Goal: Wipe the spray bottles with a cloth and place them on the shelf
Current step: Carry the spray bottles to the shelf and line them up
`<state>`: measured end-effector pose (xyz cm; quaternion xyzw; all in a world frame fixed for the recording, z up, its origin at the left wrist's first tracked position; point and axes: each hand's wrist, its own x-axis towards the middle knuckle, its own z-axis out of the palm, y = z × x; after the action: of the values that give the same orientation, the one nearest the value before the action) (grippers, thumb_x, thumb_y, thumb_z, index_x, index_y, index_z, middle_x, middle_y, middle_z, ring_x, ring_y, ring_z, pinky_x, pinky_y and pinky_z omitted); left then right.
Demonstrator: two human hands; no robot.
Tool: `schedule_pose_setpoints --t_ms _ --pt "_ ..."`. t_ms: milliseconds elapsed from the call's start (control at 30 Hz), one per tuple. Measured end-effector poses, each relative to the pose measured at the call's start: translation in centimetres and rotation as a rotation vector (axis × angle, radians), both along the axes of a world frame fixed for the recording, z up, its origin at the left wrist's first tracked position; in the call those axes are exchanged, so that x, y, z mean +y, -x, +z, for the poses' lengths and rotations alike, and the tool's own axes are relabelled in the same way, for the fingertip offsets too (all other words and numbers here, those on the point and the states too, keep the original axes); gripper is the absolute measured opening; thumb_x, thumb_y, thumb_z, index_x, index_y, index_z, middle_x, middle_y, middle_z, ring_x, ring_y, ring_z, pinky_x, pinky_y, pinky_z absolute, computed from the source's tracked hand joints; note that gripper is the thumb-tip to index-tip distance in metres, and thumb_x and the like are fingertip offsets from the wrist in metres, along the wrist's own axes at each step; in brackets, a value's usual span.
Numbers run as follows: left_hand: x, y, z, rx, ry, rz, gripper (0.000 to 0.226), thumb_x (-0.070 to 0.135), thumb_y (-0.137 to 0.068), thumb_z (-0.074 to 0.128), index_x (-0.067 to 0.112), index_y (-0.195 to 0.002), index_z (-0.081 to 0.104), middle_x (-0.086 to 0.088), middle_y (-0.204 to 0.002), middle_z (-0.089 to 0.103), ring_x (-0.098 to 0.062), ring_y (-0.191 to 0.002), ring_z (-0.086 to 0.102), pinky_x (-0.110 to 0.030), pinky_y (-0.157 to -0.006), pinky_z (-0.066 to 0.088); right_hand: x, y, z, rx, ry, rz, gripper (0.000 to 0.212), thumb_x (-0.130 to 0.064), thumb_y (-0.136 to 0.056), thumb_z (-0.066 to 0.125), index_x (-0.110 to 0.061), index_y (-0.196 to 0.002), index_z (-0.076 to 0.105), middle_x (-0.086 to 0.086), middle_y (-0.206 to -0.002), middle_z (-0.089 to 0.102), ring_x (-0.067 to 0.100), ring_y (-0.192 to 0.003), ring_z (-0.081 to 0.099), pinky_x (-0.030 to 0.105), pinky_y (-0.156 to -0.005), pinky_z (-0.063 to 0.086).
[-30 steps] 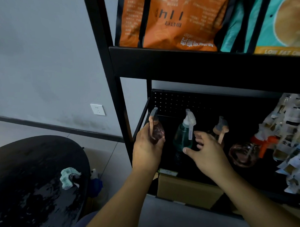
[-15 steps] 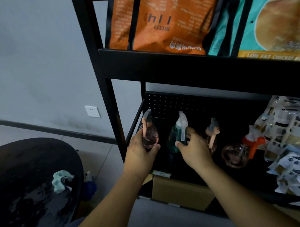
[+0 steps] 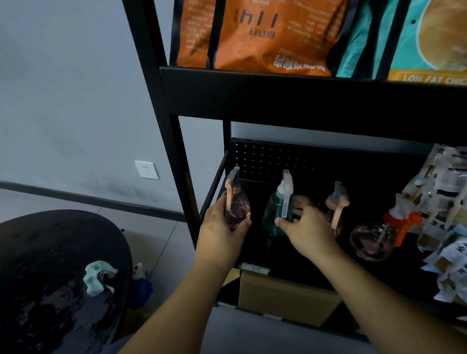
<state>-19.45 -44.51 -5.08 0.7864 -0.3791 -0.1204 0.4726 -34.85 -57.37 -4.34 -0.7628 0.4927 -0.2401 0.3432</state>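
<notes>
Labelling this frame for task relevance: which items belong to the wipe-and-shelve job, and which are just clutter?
Job:
left hand holding pink spray bottle
right hand on teal spray bottle
two more pink bottles
shelf
cloth on black table

Lying about:
orange bag
teal bag
packets
cardboard box
wall socket

Non-task items, shelf area
Orange bag [image 3: 261,32] and teal bag [image 3: 428,38] above; cardboard box [image 3: 283,297] below; wall socket [image 3: 146,169].
</notes>
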Motion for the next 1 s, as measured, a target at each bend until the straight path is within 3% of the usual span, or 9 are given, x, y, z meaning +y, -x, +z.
schedule_pose_setpoints --t_ms 100,300,433,533,800,1000 --pt "-0.1 -0.1 0.0 0.002 -0.009 -0.010 0.055 0.040 -0.089 0.079 0.034 -0.139 0.056 0.011 -0.127 0.065 -0.008 -0.116 0.065 -0.031 -0.099 0.057 0.0 -0.3 0.0 -0.008 -0.010 -0.006 0.058 -0.030 -0.086 0.083 -0.019 -0.135 0.053 0.002 -0.128 0.067 0.024 -0.112 0.066 0.035 -0.087 0.055" --pt "-0.2 -0.2 0.0 0.006 -0.024 -0.016 0.054 0.042 -0.090 0.078 0.034 -0.139 0.057 0.011 -0.126 0.065 -0.008 -0.114 0.064 -0.031 -0.098 0.058 0.1 -0.9 -0.2 -0.012 0.013 -0.003 0.060 -0.031 -0.083 0.085 -0.018 -0.133 0.055 0.001 -0.126 0.067 0.023 -0.114 0.065 0.040 -0.093 0.057" --pt "-0.2 -0.2 0.3 -0.005 -0.047 -0.015 0.048 0.037 -0.091 0.078 0.029 -0.135 0.060 0.009 -0.124 0.063 -0.005 -0.105 0.062 -0.007 -0.079 0.043 0.2 -1.1 -0.2 -0.023 0.009 -0.001 0.059 -0.028 -0.083 0.085 -0.017 -0.133 0.055 0.002 -0.126 0.067 0.024 -0.115 0.065 0.038 -0.093 0.057" --pt "-0.2 0.0 0.5 -0.004 -0.052 -0.010 0.046 0.035 -0.092 0.078 0.026 -0.134 0.061 0.009 -0.124 0.061 -0.004 -0.102 0.058 -0.005 -0.074 0.037 0.3 -1.3 -0.1 -0.027 0.013 0.014 0.058 -0.027 -0.085 0.084 -0.016 -0.134 0.055 0.003 -0.127 0.066 0.024 -0.117 0.064 0.031 -0.092 0.054" --pt "-0.1 -0.1 0.9 -0.002 -0.045 -0.019 0.040 0.031 -0.093 0.077 0.025 -0.131 0.063 0.009 -0.124 0.058 -0.005 -0.103 0.056 -0.017 -0.086 0.043 0.5 -2.2 -0.1 -0.043 0.004 0.034 0.055 -0.025 -0.084 0.084 -0.017 -0.131 0.057 -0.005 -0.118 0.065 0.019 -0.114 0.064 0.031 -0.093 0.055" --pt "-0.1 0.0 1.1 -0.003 -0.051 -0.022 0.043 0.033 -0.093 0.077 0.023 -0.132 0.063 0.005 -0.131 0.058 -0.011 -0.111 0.059 -0.021 -0.092 0.044 0.5 -2.4 -0.3 -0.048 -0.006 0.043 0.057 -0.025 -0.084 0.084 -0.018 -0.134 0.056 0.001 -0.128 0.066 0.021 -0.117 0.064 0.033 -0.097 0.055"
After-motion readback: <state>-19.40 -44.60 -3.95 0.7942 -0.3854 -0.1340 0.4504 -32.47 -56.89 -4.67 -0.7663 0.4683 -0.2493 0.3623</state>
